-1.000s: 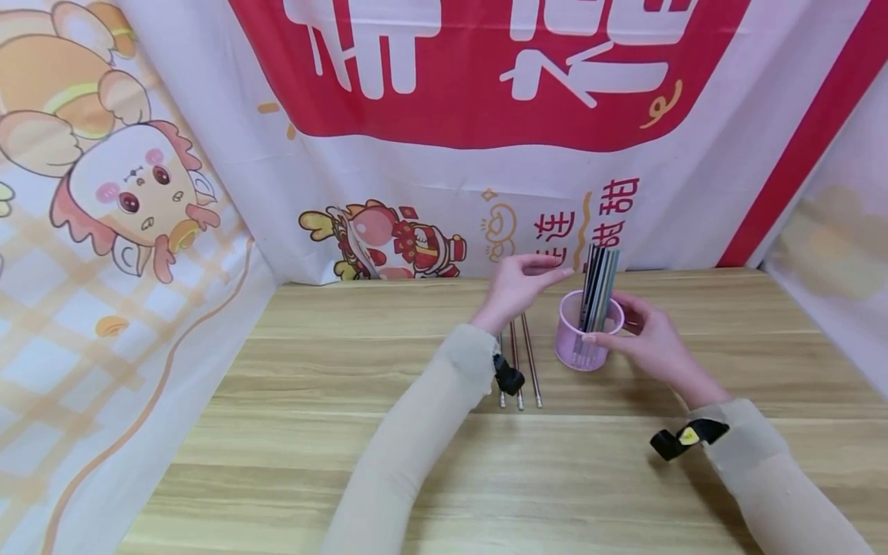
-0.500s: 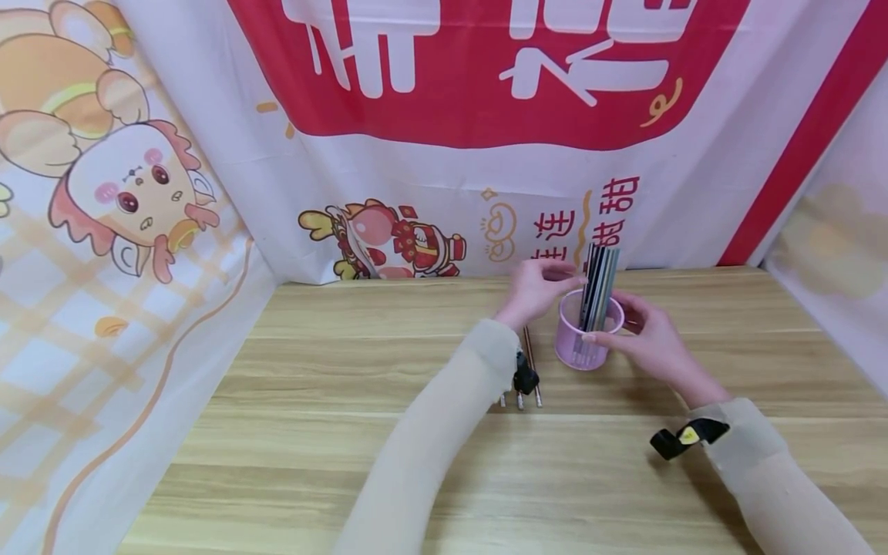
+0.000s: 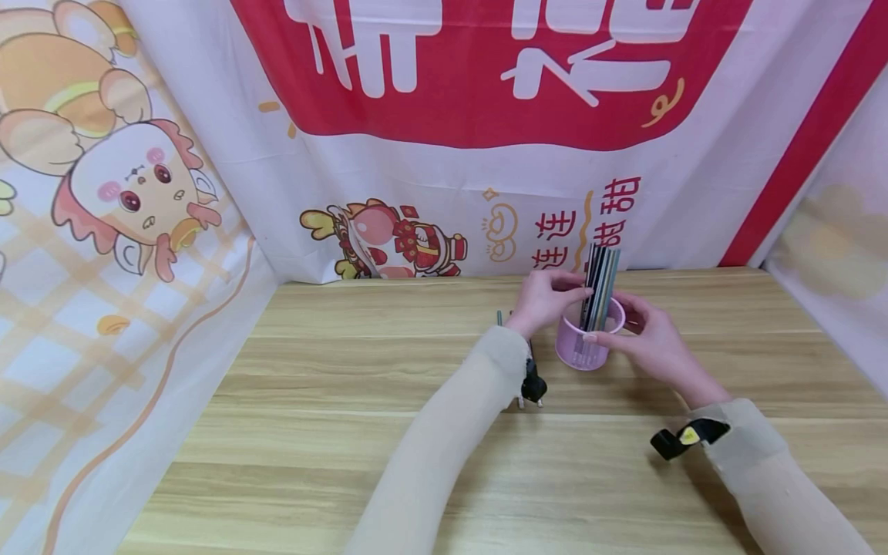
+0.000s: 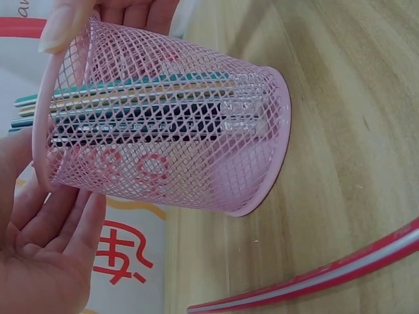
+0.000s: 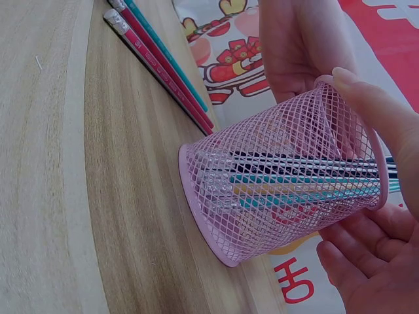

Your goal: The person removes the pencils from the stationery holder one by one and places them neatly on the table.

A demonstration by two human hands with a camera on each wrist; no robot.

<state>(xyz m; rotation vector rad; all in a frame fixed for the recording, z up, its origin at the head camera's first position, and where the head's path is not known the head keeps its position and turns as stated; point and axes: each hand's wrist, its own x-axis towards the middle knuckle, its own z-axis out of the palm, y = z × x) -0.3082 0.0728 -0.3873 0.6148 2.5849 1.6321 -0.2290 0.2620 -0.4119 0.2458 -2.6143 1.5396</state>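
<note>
A pink mesh pencil cup (image 3: 570, 348) stands upright at the back right of the table. Dark and green pencils (image 3: 605, 281) with white erasers lean inside it, erasers down. My right hand (image 3: 652, 339) grips the cup's rim from the right, thumb in front. From the left, my left hand (image 3: 541, 302) pinches at the left side of the bundle, its thumb against a dark pencil just above the rim. Beyond the mesh in the right wrist view, the left hand's fingers are partly hidden.
Left of the cup, under my left wrist, lie a red pencil (image 5: 154, 55), a green pencil (image 5: 171, 60) and a dark-edged one (image 5: 170, 82). A printed cloth (image 3: 416, 177) hangs along the table's (image 3: 333, 401) back edge.
My left hand has moved right and slightly down, from beside the cup to the pencils in it, and its thumb now meets them. The right hand and cup have stayed put.
</note>
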